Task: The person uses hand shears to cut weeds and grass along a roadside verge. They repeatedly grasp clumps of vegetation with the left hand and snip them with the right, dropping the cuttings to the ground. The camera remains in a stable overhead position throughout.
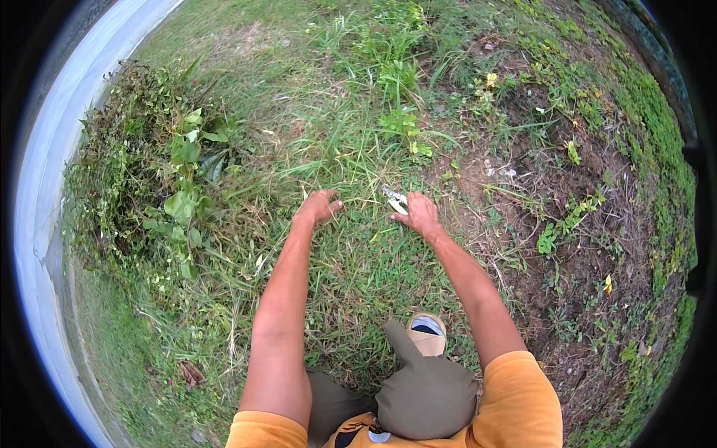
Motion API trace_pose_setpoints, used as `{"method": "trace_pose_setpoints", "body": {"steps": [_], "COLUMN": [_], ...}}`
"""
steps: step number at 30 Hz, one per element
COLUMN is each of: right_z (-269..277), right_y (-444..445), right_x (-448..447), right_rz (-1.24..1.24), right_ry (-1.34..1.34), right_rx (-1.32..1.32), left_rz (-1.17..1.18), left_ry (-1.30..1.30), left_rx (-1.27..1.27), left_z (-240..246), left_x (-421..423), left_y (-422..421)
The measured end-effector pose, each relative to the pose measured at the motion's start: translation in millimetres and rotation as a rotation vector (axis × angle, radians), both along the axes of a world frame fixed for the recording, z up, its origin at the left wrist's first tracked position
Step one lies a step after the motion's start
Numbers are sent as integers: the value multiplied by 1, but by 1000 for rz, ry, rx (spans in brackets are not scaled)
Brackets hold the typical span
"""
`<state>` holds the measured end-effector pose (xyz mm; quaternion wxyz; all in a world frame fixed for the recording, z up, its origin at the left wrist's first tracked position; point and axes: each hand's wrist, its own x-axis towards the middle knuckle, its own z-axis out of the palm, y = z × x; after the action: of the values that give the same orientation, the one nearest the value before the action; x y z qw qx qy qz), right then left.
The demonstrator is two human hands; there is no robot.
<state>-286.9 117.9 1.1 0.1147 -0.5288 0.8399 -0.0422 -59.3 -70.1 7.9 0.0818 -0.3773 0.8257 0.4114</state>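
Observation:
My right hand (421,214) is closed around pruning shears (397,202) with pale handles. Their metal blades point up and left, low over the grass. Across a short gap to the left, my left hand (317,207) is down among long grass blades (322,165), its fingers bent and the thumb a little apart from the forefinger. A dry grass stem (361,200) runs from beside that thumb towards the shears. Whether the left fingers grip any grass is hidden.
A heap of cut vines and leaves (140,162) lies to the left, beside a pale concrete edge (42,207). Bare soil (582,280) with small plants spreads on the right. My shoe (427,336) and bent knee (428,397) are below my hands.

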Motion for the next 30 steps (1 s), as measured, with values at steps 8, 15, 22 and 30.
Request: {"method": "trace_pose_setpoints", "body": {"steps": [8, 15, 22, 30], "right_z": [14, 33, 38, 15], "right_y": [2, 33, 59, 11], "right_x": [-13, -67, -80, -24], "right_rz": [-35, 45, 257, 251], "right_ry": [-33, 166, 201, 226], "right_rx": [86, 67, 78, 65], "left_rz": [-38, -201, -163, -126], "left_ry": [-66, 54, 28, 10], "left_rx": [71, -19, -49, -17], "left_z": [14, -5, -28, -26], "left_x": [-6, -26, -36, -25], "left_y": [-1, 16, 18, 15]}}
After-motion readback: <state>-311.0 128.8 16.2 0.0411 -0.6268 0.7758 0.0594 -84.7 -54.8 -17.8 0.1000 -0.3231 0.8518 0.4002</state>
